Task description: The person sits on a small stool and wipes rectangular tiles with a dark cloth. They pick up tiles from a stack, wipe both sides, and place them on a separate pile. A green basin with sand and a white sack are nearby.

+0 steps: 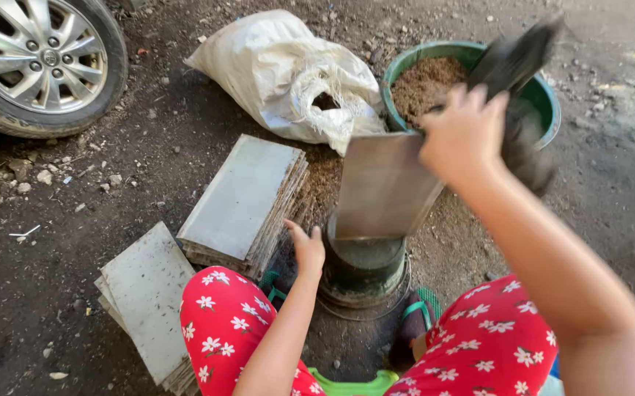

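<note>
My right hand [464,136] is raised over the green tub [544,95] of brown soil and is closed on a black floppy object [515,55], blurred, which looks like a plastic bag. A flat grey sheet [383,183] stands just left of that hand, its lower edge at the top of a dark cylinder [365,264] between my feet. Whether the hand also grips the sheet I cannot tell. My left hand [306,249] rests by the cylinder's left rim with fingers apart, holding nothing.
Two stacks of flat grey sheets [248,202] [149,293] lie on the dirt at the left. A white sack [288,73] with an open mouth lies behind them. A car wheel [39,59] stands at the top left. Loose soil [325,183] is spilled by the tub.
</note>
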The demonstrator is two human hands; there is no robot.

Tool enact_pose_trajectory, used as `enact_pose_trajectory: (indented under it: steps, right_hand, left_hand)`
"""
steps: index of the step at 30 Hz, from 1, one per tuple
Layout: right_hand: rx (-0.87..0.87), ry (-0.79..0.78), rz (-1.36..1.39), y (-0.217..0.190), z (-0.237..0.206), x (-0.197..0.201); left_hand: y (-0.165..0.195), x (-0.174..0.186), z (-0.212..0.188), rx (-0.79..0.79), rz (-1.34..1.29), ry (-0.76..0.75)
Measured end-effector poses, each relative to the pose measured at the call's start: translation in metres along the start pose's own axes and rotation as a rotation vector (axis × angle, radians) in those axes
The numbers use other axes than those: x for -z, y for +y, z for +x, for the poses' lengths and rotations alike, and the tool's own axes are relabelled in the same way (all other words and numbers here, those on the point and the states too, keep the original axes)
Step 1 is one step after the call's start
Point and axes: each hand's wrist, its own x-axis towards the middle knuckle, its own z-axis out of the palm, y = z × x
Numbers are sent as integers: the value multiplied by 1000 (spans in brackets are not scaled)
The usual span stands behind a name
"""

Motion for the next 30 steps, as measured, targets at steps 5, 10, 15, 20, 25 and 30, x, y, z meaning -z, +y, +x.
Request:
enact_pose_trajectory:
  steps: [5, 10, 15, 20, 25, 30]
  right_hand:
    - [-32, 45, 198, -20, -1, -51]
    - [-11, 91, 171, -9, -4, -65]
    - [-156, 96, 387, 25, -17, -62]
    - [-792, -47, 1134, 90, -34, -98]
    - [-823, 141, 1759, 3, -83, -170]
    - [-852, -150, 1093, -100, -169, -190]
  left_hand:
    - [128, 15, -4, -841, 646, 114]
    - [246, -50, 11, -1200, 722, -114]
    - [255, -72, 23, -1158, 872, -196]
    - [234, -69, 29, -1222, 752, -19]
    - [235, -77, 25, -1227, 723, 19]
    - [241, -65, 10, -1229, 699, 15]
